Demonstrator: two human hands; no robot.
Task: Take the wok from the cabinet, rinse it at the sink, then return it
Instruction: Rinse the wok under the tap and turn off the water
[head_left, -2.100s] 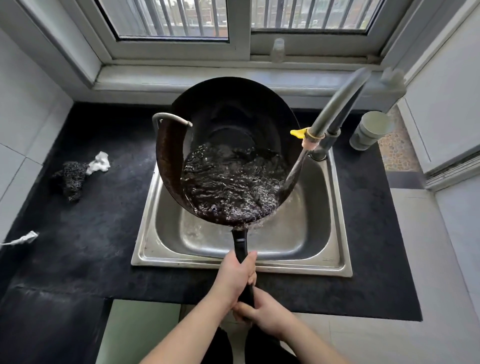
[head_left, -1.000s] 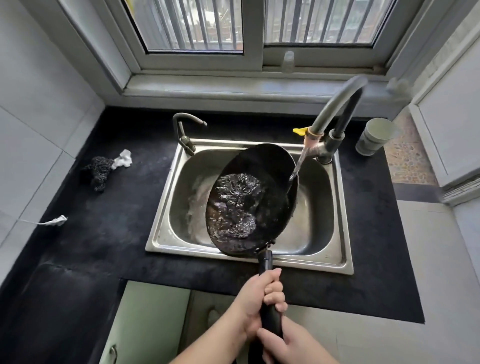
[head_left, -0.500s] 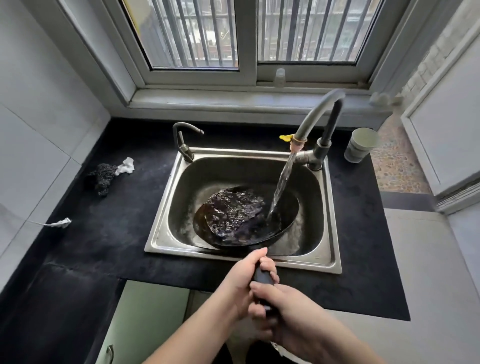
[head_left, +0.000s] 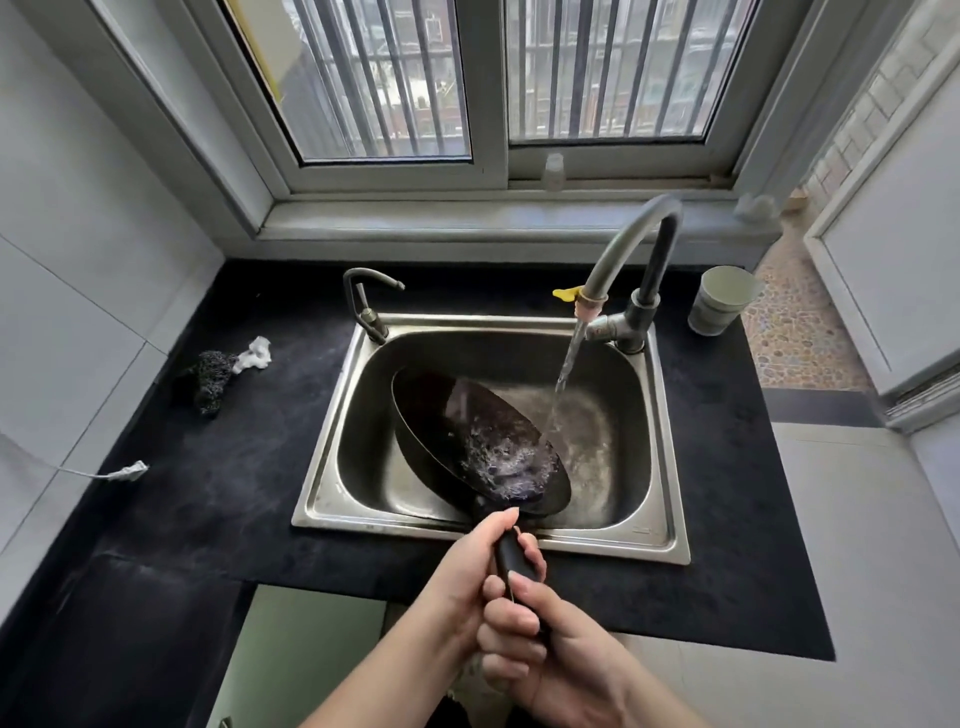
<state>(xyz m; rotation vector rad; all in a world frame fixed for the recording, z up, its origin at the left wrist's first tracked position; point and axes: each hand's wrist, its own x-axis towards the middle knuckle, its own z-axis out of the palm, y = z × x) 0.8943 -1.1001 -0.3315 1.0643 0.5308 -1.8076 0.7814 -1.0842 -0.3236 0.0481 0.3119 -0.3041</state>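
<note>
1. Head view shows us standing at the sink (head_left: 670, 540), with the wok (head_left: 467, 441) tipped inside the steel basin, its open side turned up and to the right.
2. We judge the tilt is there so water pools in the low part near the handle and can be swirled or poured off; foamy water sits in that lower part.
3. Water from the tap (head_left: 623, 244) falls just beside the wok's upper right rim, so the stream looks to catch the edge or run past it into the basin; we cannot tell which.
4. Our left hand (head_left: 467, 566) has its grip wrapped tight round the black handle (head_left: 511, 558) close to the pan, thumb lying along the top toward the wok.
5. Our right hand (head_left: 545, 649) has its grip folded shut round the handle's near end, just behind the left, fingers curled over.
6. Both forearms come in from below and meet over the worktop (head_left: 234, 441) edge, probably to share the weight of a long pan held at an angle.
7. A scouring pad (head_left: 208, 374) and a cup (head_left: 719, 301) sit well apart on the worktop, untouched.
8. Rinsing seems under way; returning the wok to the cabinet is not yet done.
</note>
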